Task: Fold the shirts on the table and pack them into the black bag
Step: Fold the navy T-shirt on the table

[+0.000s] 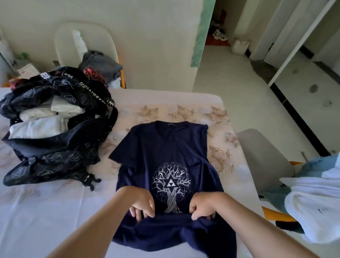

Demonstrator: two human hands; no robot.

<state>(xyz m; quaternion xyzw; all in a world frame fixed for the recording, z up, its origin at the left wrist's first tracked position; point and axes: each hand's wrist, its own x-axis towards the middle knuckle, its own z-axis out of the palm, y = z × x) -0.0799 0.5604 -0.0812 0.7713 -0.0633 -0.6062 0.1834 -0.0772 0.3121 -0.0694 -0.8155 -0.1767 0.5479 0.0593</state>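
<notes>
Navy shirt (164, 154), on bench (42, 211): we are pinching its near fold, left hand (141, 204) and right hand (202, 208), both grips curled onto cloth; uneven pulling risks skewing the crease.

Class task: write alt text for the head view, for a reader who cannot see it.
The left hand and right hand grip the lower part of a navy T-shirt with a white tree print, spread on a table. Left of it, an open black bag holds folded white garments.

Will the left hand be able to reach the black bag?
Probably yes: bare tablecloth lies between the left hand and the black bag, but it is gripping the navy shirt now.
</notes>
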